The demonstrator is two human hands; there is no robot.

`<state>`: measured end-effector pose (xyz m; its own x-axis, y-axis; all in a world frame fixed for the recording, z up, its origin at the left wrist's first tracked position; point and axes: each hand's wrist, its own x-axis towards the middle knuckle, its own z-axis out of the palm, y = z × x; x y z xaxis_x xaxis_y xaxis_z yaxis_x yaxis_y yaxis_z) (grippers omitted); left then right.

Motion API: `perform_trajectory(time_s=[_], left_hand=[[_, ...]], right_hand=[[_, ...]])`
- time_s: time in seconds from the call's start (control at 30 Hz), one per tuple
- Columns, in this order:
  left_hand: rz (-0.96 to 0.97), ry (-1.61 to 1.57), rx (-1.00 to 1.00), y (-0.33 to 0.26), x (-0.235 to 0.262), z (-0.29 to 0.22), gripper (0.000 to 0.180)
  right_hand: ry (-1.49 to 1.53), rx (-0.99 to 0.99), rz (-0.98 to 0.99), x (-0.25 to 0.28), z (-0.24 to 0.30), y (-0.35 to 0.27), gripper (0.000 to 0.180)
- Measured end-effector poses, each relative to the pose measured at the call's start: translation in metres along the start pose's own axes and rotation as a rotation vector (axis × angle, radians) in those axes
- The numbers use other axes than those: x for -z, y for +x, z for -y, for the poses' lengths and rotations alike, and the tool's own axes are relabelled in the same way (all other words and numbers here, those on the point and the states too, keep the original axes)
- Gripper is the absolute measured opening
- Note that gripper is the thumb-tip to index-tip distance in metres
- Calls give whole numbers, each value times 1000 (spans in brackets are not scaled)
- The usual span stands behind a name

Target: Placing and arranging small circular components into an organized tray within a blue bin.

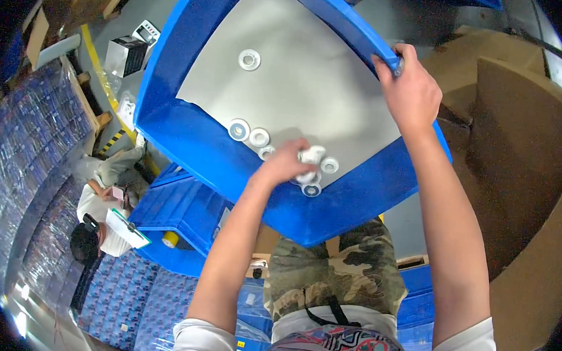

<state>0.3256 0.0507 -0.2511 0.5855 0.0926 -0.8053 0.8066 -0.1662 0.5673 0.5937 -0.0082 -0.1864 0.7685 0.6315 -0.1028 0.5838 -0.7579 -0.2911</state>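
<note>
A large blue bin (228,178) is tilted in front of me, with a pale grey sheet (288,78) lining its bottom. Several small white rolls with a hole in the middle lie in its near part, some gathered in the corner, such as one white roll (329,165). Another roll (249,60) lies alone farther up the sheet. My left hand (284,163) reaches into the near corner, its fingers closed around white rolls and slightly blurred. At the bin's upper right, my right hand (414,90) grips the rim, thumb inside the wall.
Brown cardboard boxes (517,159) stand close on the right. To the left, a person (106,212) with a clipboard (127,229) sits or crouches beside another blue bin (181,207). Plastic-wrapped stacks (29,138) line the far left. A black-and-white box (126,56) stands on the floor near a yellow line.
</note>
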Motion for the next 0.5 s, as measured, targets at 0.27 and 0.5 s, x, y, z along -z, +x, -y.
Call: perform_trajectory(time_s=[0.27, 0.5], left_hand=[[-27, 368, 78, -31, -84, 7, 47], [70, 270, 56, -27, -95, -1, 48]], right_hand=[[9, 2, -12, -3, 6, -2, 34], [-3, -16, 9, 0, 4, 0, 34]])
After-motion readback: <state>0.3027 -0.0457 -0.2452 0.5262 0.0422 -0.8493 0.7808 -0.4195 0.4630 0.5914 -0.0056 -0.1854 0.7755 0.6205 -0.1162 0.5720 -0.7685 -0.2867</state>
